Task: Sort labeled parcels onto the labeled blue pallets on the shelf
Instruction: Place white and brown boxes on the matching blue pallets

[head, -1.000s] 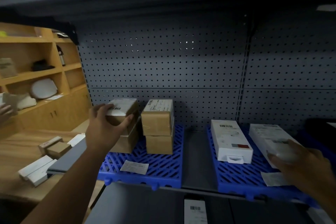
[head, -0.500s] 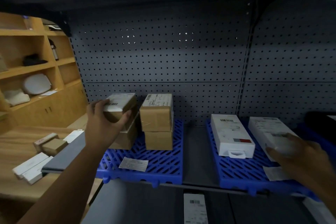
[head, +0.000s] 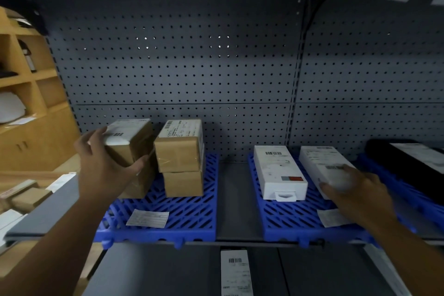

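Brown parcel (head: 129, 139) clasped by the left hand (head: 105, 168), fingers curled; right hand (head: 360, 192) grips a white box (head: 322, 161).

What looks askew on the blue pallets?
The top brown box in the left hand sits skewed over the box beneath, unlike the squared stack beside it. The right hand holds a white box.
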A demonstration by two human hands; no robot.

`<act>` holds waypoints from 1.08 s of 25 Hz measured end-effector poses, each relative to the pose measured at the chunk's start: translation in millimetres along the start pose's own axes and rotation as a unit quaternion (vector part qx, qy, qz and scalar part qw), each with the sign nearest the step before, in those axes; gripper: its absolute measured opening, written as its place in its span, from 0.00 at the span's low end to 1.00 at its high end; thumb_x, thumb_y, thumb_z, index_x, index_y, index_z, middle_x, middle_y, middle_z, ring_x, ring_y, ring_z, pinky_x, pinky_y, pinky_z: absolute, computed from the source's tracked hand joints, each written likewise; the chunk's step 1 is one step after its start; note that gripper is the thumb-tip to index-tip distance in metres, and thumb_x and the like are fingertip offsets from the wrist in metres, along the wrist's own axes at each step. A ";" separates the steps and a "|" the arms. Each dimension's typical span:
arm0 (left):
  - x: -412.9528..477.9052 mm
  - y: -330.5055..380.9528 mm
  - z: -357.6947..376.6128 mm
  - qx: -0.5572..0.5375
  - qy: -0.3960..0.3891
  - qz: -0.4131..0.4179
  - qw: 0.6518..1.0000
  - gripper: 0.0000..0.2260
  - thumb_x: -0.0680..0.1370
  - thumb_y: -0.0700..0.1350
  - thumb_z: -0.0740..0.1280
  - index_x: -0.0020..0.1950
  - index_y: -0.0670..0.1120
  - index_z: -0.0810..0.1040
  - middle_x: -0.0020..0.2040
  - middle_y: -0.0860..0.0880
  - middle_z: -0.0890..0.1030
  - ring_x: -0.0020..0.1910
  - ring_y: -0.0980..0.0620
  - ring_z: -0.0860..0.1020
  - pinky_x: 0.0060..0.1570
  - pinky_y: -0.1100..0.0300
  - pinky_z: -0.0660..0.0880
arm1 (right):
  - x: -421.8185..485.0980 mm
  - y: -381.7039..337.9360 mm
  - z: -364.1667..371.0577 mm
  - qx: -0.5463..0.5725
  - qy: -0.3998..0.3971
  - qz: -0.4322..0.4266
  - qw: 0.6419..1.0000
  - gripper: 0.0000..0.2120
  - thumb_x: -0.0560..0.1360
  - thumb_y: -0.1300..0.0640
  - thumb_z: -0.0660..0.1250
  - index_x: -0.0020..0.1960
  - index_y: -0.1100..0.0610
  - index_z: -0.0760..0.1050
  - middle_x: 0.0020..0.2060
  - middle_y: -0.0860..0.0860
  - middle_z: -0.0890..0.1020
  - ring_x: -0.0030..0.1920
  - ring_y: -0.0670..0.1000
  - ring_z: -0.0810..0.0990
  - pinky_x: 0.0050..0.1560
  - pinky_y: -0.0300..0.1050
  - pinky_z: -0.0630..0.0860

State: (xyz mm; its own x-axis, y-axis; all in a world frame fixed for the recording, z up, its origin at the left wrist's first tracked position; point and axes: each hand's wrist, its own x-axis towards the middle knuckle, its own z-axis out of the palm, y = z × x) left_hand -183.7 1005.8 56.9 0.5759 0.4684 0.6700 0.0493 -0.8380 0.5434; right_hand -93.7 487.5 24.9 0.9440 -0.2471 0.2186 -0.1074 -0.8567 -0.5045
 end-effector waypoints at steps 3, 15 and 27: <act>-2.3 1.1 1.1 -0.012 -0.001 -0.014 1.000 0.52 0.62 0.55 0.85 0.78 0.49 0.58 0.76 0.42 0.58 0.72 0.35 0.68 0.59 0.33 0.76 | 2.9 1.6 2.4 -0.012 0.001 0.009 1.000 0.44 0.64 0.27 0.69 0.76 0.43 0.64 0.71 0.61 0.69 0.68 0.66 0.70 0.65 0.64 0.71; -18.0 9.5 -23.0 -0.092 0.078 -0.008 0.993 0.41 0.75 0.72 0.61 0.81 0.53 0.55 0.80 0.45 0.56 0.76 0.41 0.63 0.70 0.44 0.66 | -9.2 2.9 -5.9 0.016 0.049 -0.018 0.998 0.47 0.66 0.23 0.59 0.77 0.50 0.62 0.74 0.59 0.66 0.72 0.66 0.66 0.69 0.68 0.63; -107.8 109.3 -24.6 -0.270 -0.003 0.123 0.955 0.13 0.79 0.51 0.64 0.64 0.51 0.73 0.59 0.51 0.74 0.60 0.62 0.74 0.59 0.70 0.69 | -73.9 34.6 -31.3 0.043 0.143 -0.026 0.988 0.39 0.71 0.33 0.66 0.73 0.56 0.70 0.68 0.61 0.73 0.68 0.66 0.71 0.64 0.68 0.71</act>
State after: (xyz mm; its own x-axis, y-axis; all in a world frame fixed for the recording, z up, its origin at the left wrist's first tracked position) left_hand -260.5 870.7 56.5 0.5201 0.2724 0.8095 -0.5152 -0.6559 0.5517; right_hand -176.9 462.0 17.5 0.8192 -0.3323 0.4674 -0.0220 -0.8326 -0.5535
